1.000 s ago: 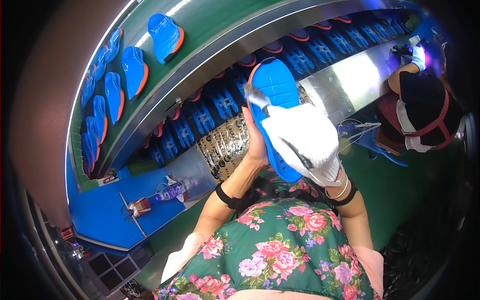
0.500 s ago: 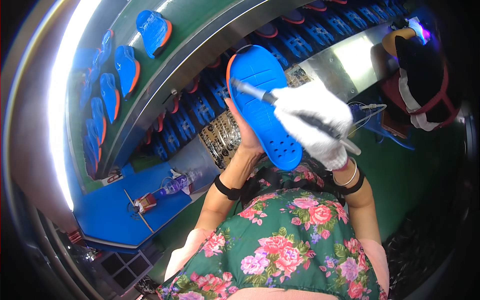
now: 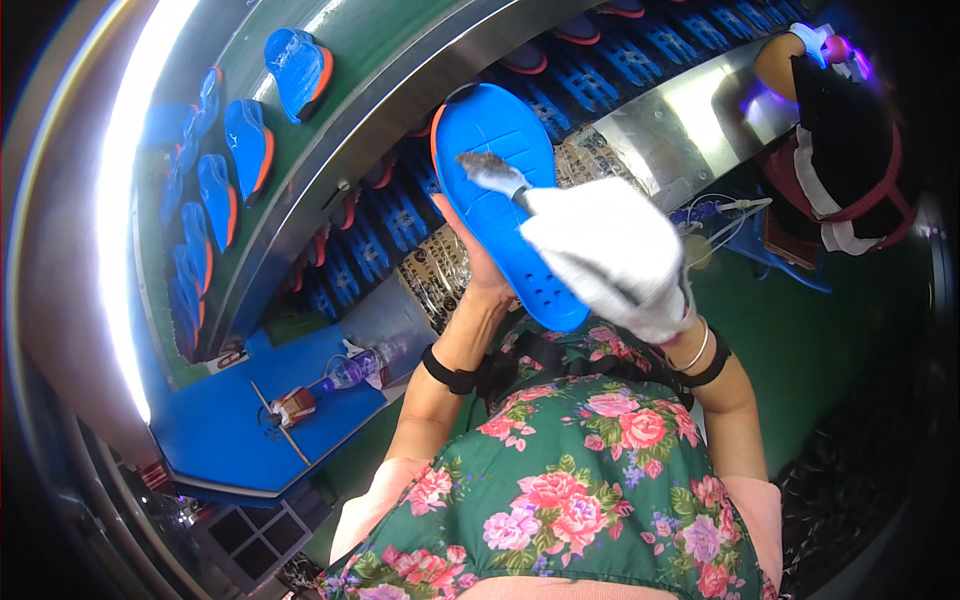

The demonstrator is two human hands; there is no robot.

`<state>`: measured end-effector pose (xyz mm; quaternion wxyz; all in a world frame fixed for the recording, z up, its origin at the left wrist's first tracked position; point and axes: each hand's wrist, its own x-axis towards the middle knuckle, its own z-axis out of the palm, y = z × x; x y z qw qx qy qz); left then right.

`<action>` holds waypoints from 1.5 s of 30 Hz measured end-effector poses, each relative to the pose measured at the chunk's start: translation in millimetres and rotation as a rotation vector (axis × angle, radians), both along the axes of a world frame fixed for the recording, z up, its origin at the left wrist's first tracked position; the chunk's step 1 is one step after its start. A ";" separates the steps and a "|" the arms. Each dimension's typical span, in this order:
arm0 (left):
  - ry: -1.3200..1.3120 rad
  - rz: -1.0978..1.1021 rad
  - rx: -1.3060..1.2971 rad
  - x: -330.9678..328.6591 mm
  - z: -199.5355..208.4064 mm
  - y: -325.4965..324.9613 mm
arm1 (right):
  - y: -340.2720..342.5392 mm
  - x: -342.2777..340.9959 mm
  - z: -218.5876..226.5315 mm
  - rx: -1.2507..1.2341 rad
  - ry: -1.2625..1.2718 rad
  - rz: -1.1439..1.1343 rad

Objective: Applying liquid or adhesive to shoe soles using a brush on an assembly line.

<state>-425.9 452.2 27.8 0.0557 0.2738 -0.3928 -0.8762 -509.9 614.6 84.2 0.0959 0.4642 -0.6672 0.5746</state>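
A blue shoe sole (image 3: 500, 225) with an orange edge is tilted in front of me, its holed end nearest my body. My bare left hand (image 3: 476, 250) grips it from underneath along the left side; most of its fingers are hidden behind the sole. In a white glove, my right hand (image 3: 608, 250) is closed around a brush (image 3: 492, 172). The brush's greyish bristles lie against the upper face of the sole, and the rear of its handle is hidden by the glove.
More blue soles (image 3: 300, 75) lie on a green belt (image 3: 215, 115) behind a metal rail, upper left. Rows of blue racks (image 3: 590, 78) run below. A blue table (image 3: 220, 430) bears a purple bottle (image 3: 350, 370). A co-worker's gloved hand (image 3: 812, 42) is at upper right.
The brush and my right hand have moved left over the sole, and the bristles now look spread out. The sole and my left hand have shifted slightly left and up.
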 end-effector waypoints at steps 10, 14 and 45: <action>0.068 0.183 0.244 -11.2 -20.0 -14.4 | 3.5 -5.4 -16.2 -0.045 -0.071 0.011; 0.324 -0.207 0.444 -16.9 -28.6 -26.4 | -6.1 15.5 -18.9 -0.035 -0.040 0.115; 0.284 -0.350 0.534 -51.4 -21.4 -71.4 | 3.6 20.2 -24.9 0.073 -0.036 0.150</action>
